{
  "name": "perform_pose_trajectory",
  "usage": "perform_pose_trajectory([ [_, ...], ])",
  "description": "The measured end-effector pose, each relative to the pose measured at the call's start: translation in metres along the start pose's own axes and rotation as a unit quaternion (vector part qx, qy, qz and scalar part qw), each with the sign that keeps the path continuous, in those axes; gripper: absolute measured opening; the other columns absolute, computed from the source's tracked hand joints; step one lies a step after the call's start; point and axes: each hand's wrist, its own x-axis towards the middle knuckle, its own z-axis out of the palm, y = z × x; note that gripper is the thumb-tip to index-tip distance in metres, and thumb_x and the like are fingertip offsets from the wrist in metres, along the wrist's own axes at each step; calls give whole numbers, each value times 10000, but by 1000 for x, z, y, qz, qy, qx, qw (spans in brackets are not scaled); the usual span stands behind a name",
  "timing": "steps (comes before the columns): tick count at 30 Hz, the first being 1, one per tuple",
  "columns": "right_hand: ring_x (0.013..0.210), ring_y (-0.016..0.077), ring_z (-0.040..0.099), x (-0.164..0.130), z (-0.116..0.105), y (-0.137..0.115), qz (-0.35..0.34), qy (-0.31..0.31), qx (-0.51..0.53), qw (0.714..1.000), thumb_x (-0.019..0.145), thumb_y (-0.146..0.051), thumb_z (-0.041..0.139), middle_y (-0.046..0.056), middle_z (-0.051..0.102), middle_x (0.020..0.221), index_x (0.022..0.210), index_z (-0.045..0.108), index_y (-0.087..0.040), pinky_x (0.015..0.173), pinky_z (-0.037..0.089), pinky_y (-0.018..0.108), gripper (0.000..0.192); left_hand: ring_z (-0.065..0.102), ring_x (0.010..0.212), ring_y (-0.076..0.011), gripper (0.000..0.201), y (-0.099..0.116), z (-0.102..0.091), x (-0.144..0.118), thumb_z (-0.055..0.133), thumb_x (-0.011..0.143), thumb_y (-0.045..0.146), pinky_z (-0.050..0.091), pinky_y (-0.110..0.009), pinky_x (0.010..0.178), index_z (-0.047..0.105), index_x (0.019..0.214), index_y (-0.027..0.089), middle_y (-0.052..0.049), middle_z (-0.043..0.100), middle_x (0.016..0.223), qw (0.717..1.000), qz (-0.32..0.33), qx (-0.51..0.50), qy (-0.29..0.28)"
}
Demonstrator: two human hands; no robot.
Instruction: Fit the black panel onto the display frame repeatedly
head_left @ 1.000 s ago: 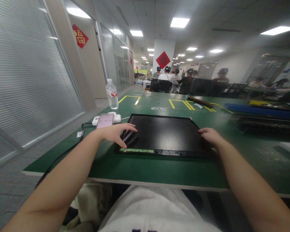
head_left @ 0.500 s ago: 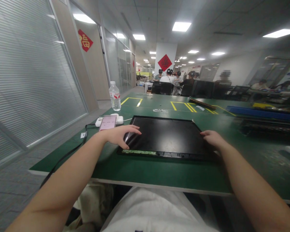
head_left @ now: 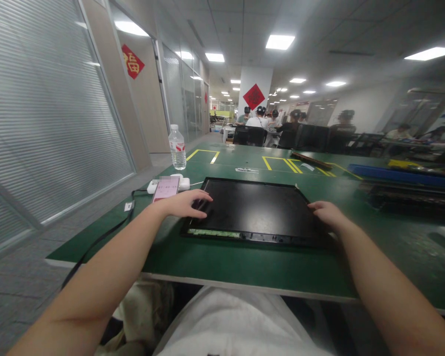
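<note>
On the green table (head_left: 222, 262), everything sits around the flat black panel (head_left: 257, 210) that lies face up near the front edge. Well to the left of the panel a black cable (head_left: 100, 240) trails off the table's edge, running up toward a white adapter (head_left: 152, 186) and a phone with a pink screen (head_left: 165, 189) just off the panel's far left corner. Behind those, farther from the panel, stands a clear water bottle (head_left: 177, 148). The left hand (head_left: 183, 203) rests palm down on the panel's left edge, fingers spread flat over the dark surface, gripping nothing. Along the panel's near edge runs a thin green strip (head_left: 213, 232). The right hand (head_left: 328, 212) lies on the panel's right edge, fingers loosely curved over the rim; whether it actually clasps the rim I cannot tell. Beyond the panel yellow tape lines (head_left: 282, 162) mark the tabletop, and to its right lies a long blue tray (head_left: 404, 174).
</note>
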Motion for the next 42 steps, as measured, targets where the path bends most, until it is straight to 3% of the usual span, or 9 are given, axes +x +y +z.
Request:
perform_pose_trajectory([
  [3,820,224,694,0,0,0,4,2,4,1000,677,-52,614,97,758,898,1014,791,-173,722,540,277,399,595,1223,-280,468,-2,8,6,606,860,443,428,-383,1085,670,1239,176,-138,617,1353,999,-28,14,30],
  [10,737,195,692,-3,2,-5,37,17,22,999,684,-4,564,110,763,985,1131,766,-145,692,538,269,510,516,1318,-342,418,-5,22,17,527,887,350,378,-468,1133,698,1219,160,-182,558,1402,992,-84,66,74],
  [20,732,188,688,-6,0,-12,44,23,22,999,675,10,587,103,767,947,1065,793,-145,703,527,259,468,529,1342,-294,512,-9,31,22,455,922,261,378,-385,1141,548,1399,97,-178,579,1431,981,-170,64,67],
  [31,855,221,708,6,3,2,-5,8,-29,1000,664,-28,547,97,769,959,1093,775,-169,785,548,286,505,608,1263,-270,466,-3,31,27,392,955,160,458,-321,1048,605,1368,123,-143,643,1375,959,-257,88,81],
  [38,891,225,709,6,2,2,2,3,-32,999,656,-14,544,101,766,992,1094,774,-172,819,541,289,519,621,1245,-273,447,-8,32,26,501,871,117,451,-343,1069,696,1263,205,-90,687,1325,954,-262,-12,148],
  [42,899,230,708,1,1,-4,2,14,-37,999,653,-14,563,100,765,1004,1051,792,-185,822,539,293,490,689,1095,-304,374,-15,36,25,606,773,99,511,-408,994,772,1080,235,-74,766,1135,936,-246,-129,214],
])
